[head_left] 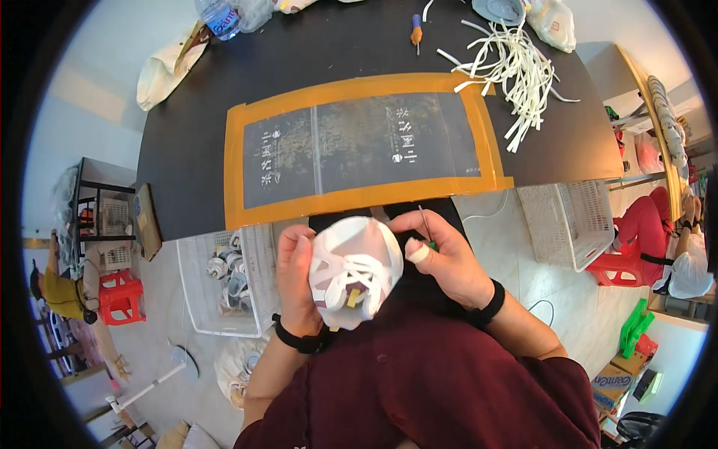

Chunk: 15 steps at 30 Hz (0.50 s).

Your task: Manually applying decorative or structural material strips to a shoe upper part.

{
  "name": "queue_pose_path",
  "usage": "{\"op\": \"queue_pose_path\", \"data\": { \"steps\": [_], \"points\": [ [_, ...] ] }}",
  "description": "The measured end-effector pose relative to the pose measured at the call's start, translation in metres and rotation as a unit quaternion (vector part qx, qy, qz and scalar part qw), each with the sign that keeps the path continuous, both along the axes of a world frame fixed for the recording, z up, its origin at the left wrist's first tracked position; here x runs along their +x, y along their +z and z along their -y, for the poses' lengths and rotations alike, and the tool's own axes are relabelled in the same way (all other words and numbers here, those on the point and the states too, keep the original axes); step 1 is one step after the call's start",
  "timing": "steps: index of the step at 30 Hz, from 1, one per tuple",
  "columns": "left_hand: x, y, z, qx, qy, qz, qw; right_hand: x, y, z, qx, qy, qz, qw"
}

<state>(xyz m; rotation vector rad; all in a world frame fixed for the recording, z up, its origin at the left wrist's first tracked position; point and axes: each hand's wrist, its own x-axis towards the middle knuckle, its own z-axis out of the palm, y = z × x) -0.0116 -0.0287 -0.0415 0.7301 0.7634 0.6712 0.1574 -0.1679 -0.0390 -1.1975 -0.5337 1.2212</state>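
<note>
A white sneaker (357, 262) with pale pink-grey panels and white laces is held in front of my body, just off the table's near edge. My left hand (298, 277) is closed round its left side. At the shoe's right edge is my right hand (441, 258), its fingers curled round a small tool (427, 228) with a thin metal shaft and a green part. Most of the tool's handle is hidden in the palm. A pale wrap covers the right thumb's tip. Yellow bits show near the shoe's tongue.
A dark table (359, 56) bears a taped plastic sheet (359, 150), a heap of white laces (516, 75), an orange-handled tool (416, 34) and a bottle (218, 16). Left below stands a crate (196, 318) holding shoes; right, another white crate (568, 224). A co-worker (684, 262) sits far right.
</note>
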Motion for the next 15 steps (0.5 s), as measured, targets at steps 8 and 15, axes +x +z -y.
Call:
{"op": "queue_pose_path", "data": {
  "steps": [8, 15],
  "points": [
    [-0.002, -0.021, 0.026, 0.236, -0.004, -0.077, 0.969, -0.022, -0.002, 0.0, -0.03, -0.009, 0.205, 0.978],
    [-0.023, -0.021, 0.021, 0.374, -0.176, -0.151, 0.898, -0.021, 0.003, -0.002, -0.126, -0.007, 0.441, 0.888]
  ]
}}
